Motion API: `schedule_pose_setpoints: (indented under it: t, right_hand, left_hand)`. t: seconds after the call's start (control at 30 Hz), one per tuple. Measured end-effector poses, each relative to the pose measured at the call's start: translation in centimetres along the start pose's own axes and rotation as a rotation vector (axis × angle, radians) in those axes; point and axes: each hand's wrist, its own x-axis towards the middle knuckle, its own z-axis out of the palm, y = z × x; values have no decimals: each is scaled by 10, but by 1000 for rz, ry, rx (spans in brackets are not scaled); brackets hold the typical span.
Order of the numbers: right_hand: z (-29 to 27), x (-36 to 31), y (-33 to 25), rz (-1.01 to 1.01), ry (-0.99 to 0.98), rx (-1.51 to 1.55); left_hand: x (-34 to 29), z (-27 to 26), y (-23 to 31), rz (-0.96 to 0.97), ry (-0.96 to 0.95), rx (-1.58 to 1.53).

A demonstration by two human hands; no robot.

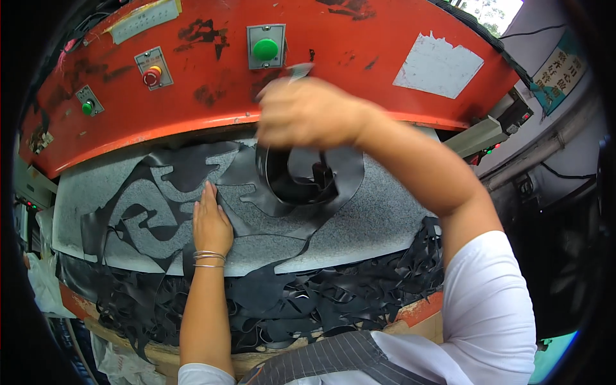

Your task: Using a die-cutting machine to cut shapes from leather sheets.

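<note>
My left hand (pixel 212 224) lies flat with straight fingers on a dark leather-like sheet (pixel 192 157), which has shaped openings cut through it. This sheet rests on a pale speckled board (pixel 385 212). A black curved cutting die (pixel 292 189) stands on the sheet's right part, its walls upright. Above the die, in front of the red machine, my right hand (pixel 308 115) is raised and smeared by motion. Its fingers look bent, but whether they hold anything cannot be made out. A blurred pale shape (pixel 299 70) shows just above that hand.
Across the back runs the red machine beam (pixel 346 70), with a large green button (pixel 265 49), a red knob (pixel 152 76) and a small green button (pixel 88 107). Dark offcuts (pixel 308 298) heap along the board's near edge. White plastic bags (pixel 48 282) hang at left.
</note>
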Motion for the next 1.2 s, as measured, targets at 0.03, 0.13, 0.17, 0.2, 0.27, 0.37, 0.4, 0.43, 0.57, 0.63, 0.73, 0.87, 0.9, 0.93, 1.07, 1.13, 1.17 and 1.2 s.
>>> schedule_pose_setpoints:
  t: [0.03,0.13,0.17,0.2,0.27,0.37,0.4,0.43,0.57,0.63,0.73,0.87,0.9,0.93,1.07,1.13,1.17,1.2]
  right_hand:
    - [-23,-13,6,171,-170,-104]
    - [-19,-61,-3,721,-228,-7]
    - [-8,-82,-7,832,-221,67]
    - [4,-98,-19,974,-245,138]
    - [28,-129,-39,1155,-245,276]
    - [49,-146,-57,1270,-315,295]
    - [55,-147,-59,1330,-302,298]
    - [60,-150,-60,1390,-289,300]
    - [77,-158,-55,1519,-267,280]
    - [80,-152,-60,1544,-247,310]
    - [79,-152,-68,1609,-235,329]
    - [71,-167,-74,1639,-29,535]
    - [68,-173,-81,1645,-32,528]
    - [67,-181,-91,1679,26,641]
    - [34,-186,-123,1604,-180,644]
    - [32,-191,-133,1586,-158,607]
    - [32,-193,-136,1560,-132,577]
    - [33,-199,-136,1569,-135,567]
  left_hand:
    - [0,0,1,27,26,43]
    - [-1,0,-4,70,59,115]
    - [-1,2,-5,88,59,139]
    - [-4,2,-5,91,61,139]
    - [-12,1,-2,151,18,46]
    - [-19,-3,17,170,-10,-91]
    - [-18,-5,27,196,-53,-179]
    - [-17,-4,34,229,-8,-249]
    - [-5,-8,54,308,21,-226]
    - [-4,2,45,264,13,-197]
    - [1,13,47,230,47,-186]
    - [0,21,44,247,94,-182]
    - [-2,21,44,255,108,-160]
    - [-2,22,43,257,109,-162]
    - [-1,17,43,223,85,-144]
    - [1,20,48,248,102,-155]
    - [1,20,47,236,97,-141]
    - [2,22,49,243,95,-151]
